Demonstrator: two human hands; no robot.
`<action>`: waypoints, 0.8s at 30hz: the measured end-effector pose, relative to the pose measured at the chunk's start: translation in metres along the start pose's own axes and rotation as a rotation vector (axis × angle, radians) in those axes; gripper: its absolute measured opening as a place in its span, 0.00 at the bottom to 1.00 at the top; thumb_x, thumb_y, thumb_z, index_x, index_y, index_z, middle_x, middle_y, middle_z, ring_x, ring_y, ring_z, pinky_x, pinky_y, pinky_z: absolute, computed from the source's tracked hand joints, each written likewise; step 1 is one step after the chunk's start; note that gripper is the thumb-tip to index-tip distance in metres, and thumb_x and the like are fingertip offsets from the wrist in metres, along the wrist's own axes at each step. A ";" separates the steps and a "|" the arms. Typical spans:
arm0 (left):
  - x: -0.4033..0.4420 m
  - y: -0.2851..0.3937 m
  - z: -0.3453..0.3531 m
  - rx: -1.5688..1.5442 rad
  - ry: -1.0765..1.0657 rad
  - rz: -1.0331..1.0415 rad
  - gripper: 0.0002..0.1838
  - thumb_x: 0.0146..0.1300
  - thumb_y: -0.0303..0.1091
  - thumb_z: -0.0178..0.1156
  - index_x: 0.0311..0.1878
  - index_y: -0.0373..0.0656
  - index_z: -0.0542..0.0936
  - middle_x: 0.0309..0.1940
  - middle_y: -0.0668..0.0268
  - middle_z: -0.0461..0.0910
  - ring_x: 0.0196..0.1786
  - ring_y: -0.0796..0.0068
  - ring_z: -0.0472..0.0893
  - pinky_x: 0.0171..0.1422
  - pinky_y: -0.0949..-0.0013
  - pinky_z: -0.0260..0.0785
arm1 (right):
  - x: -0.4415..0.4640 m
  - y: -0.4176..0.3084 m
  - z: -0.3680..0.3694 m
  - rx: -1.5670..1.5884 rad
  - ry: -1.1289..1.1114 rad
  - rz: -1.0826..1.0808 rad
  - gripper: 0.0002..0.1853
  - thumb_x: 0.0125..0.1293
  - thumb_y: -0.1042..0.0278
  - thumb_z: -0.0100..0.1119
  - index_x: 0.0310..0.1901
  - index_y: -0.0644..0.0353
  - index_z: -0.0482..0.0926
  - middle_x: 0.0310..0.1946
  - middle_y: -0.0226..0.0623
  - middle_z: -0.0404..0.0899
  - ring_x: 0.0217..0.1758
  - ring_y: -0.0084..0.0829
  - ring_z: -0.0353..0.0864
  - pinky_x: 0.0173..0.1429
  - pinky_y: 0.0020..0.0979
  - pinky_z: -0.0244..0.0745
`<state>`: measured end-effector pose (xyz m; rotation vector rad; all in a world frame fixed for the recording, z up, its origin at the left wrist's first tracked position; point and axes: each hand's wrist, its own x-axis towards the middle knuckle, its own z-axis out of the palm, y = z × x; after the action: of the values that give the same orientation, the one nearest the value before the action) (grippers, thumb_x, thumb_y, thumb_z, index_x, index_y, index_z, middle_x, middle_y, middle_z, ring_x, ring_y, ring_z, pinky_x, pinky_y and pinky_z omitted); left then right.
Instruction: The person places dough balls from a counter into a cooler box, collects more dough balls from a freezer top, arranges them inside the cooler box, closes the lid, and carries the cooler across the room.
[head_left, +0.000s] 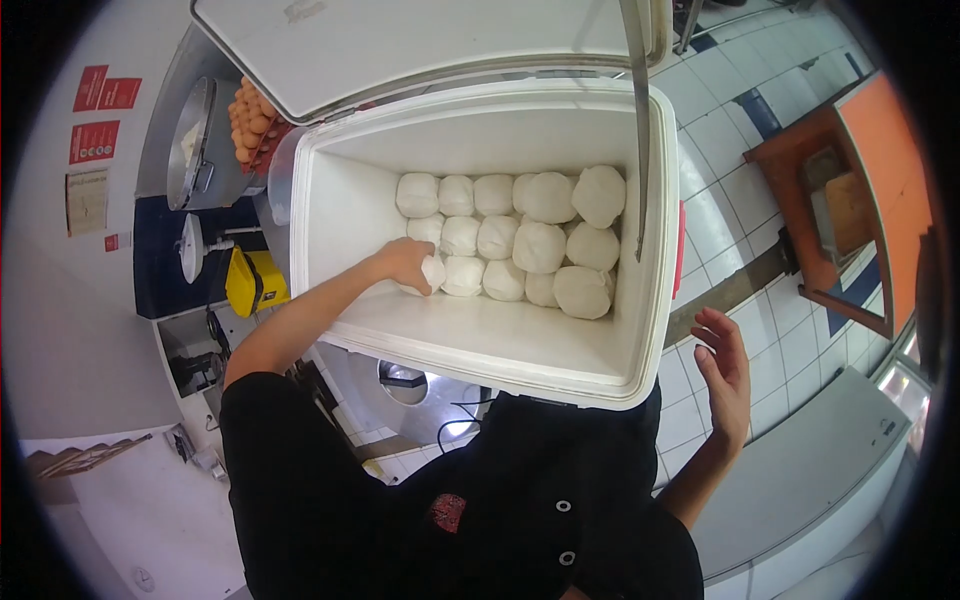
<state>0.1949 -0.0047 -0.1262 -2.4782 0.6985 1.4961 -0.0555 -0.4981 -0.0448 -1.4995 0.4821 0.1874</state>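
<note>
Black jacket (500,480) was recorded nearest the camera, with the open cooler box (660,200) just beyond it. Dough balls (497,237), pale and apparently wrapped in thin film, were arranged inside in three rough rows; several were seated higher at the right end, on or against others. One end ball (433,270) was gripped by the curled fingers and thumb of the left hand (402,262), in the row nearest the jacket, with neighbouring balls close by. Whether its weight was borne by the hand could not be determined. The right hand (728,380) was held outside the box with its fingers loosely spread and nothing gripped.

Risks, as judged: the gripped ball could be dented or its covering torn if it were pinched too hard, or dropped if smooth film slid under the fingers. Neighbours could be dragged along if surfaces clung together. The higher balls (540,247) could be rolled down by a jolt, since the box was braced by neither hand. The raised lid (450,30) could be brought down by a knock to it or its hanging strap (641,140); its support could not be confirmed.
</note>
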 end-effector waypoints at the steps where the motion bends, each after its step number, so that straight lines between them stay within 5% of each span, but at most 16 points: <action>1: 0.004 -0.001 -0.004 0.002 -0.003 0.005 0.47 0.40 0.53 0.79 0.63 0.38 0.76 0.52 0.47 0.84 0.54 0.46 0.84 0.58 0.57 0.78 | 0.000 0.001 0.001 0.006 0.004 0.006 0.27 0.69 0.63 0.67 0.67 0.59 0.73 0.63 0.38 0.77 0.66 0.34 0.75 0.70 0.37 0.70; 6: -0.012 0.071 -0.075 -0.533 0.145 0.233 0.39 0.49 0.46 0.79 0.63 0.40 0.76 0.54 0.53 0.82 0.57 0.57 0.82 0.62 0.60 0.74 | 0.003 -0.001 0.002 0.002 0.001 0.026 0.27 0.69 0.63 0.67 0.67 0.59 0.73 0.63 0.38 0.77 0.66 0.34 0.75 0.70 0.37 0.70; 11: 0.011 0.184 -0.083 -0.655 0.173 0.457 0.41 0.52 0.46 0.79 0.66 0.41 0.72 0.61 0.52 0.76 0.62 0.58 0.78 0.65 0.59 0.73 | 0.003 -0.003 0.007 -0.006 -0.011 0.021 0.26 0.70 0.66 0.65 0.68 0.59 0.72 0.63 0.39 0.76 0.66 0.35 0.75 0.70 0.37 0.71; 13: 0.034 0.215 -0.049 -0.645 0.581 0.414 0.41 0.54 0.48 0.79 0.67 0.41 0.71 0.62 0.50 0.71 0.64 0.55 0.74 0.64 0.60 0.75 | 0.000 -0.003 0.006 -0.017 -0.017 0.004 0.26 0.70 0.66 0.65 0.68 0.59 0.72 0.63 0.39 0.76 0.66 0.35 0.75 0.69 0.37 0.71; 19: 0.022 0.211 -0.045 -0.816 0.557 0.545 0.33 0.60 0.45 0.75 0.64 0.45 0.72 0.57 0.54 0.70 0.61 0.57 0.75 0.55 0.64 0.79 | -0.006 0.008 0.000 0.003 0.014 0.012 0.26 0.70 0.67 0.65 0.68 0.60 0.72 0.64 0.38 0.76 0.65 0.35 0.77 0.69 0.37 0.71; 22: 0.015 0.172 -0.055 -0.561 0.753 0.489 0.29 0.61 0.45 0.74 0.61 0.45 0.74 0.60 0.57 0.70 0.62 0.60 0.75 0.54 0.62 0.79 | -0.008 0.006 0.000 -0.010 0.041 0.039 0.26 0.70 0.65 0.65 0.68 0.60 0.72 0.65 0.38 0.76 0.65 0.35 0.77 0.69 0.37 0.71; 24: 0.027 0.112 -0.056 -0.555 0.748 0.263 0.28 0.61 0.42 0.73 0.61 0.44 0.75 0.64 0.59 0.70 0.63 0.60 0.75 0.57 0.58 0.78 | -0.011 0.006 -0.005 -0.010 0.038 0.035 0.26 0.70 0.64 0.65 0.67 0.59 0.72 0.65 0.38 0.76 0.65 0.35 0.77 0.69 0.37 0.71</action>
<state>0.1968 -0.1323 -0.1116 -3.5530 0.8142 0.8532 -0.0685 -0.5002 -0.0462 -1.5077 0.5386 0.1893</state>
